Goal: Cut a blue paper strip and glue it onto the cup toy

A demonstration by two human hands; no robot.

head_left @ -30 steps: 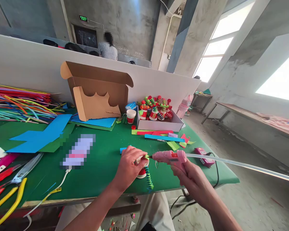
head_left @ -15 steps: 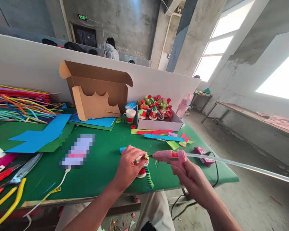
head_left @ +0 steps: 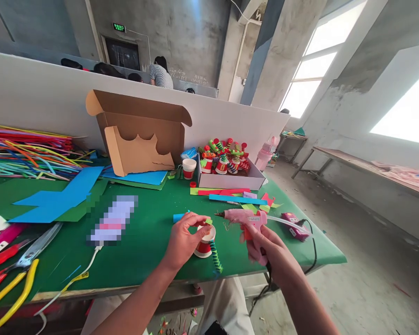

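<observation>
My left hand (head_left: pixel 185 241) pinches a small green paper piece (head_left: pixel 208 222) between thumb and fingertips, just above an upturned red and white paper cup (head_left: pixel 203 250). A folded green paper strip (head_left: pixel 216 258) hangs down from the cup's right side. In my right hand (head_left: pixel 273 249) is a pink hot glue gun (head_left: pixel 242 217), its dark nozzle pointing left and standing a little apart from the green piece. A clear glue stick (head_left: pixel 282 221) sticks out of the gun's back. Behind my left hand lies a blue paper piece (head_left: pixel 178 217), partly covered.
A white box (head_left: pixel 230 180) of finished cup figures stands at the back, beside stacked paper cups (head_left: pixel 189 168). Paper strips (head_left: pixel 237 198) lie in front. Scissors (head_left: pixel 38 246), pliers (head_left: pixel 24 288) and a blurred phone-like device (head_left: pixel 113 219) are on the left. A pink power box (head_left: pixel 295 226) sits on the right.
The glue gun's nozzle has drawn back from the green paper piece, and the gun has turned so its side shows. My left hand has shifted slightly, showing more of the cup.
</observation>
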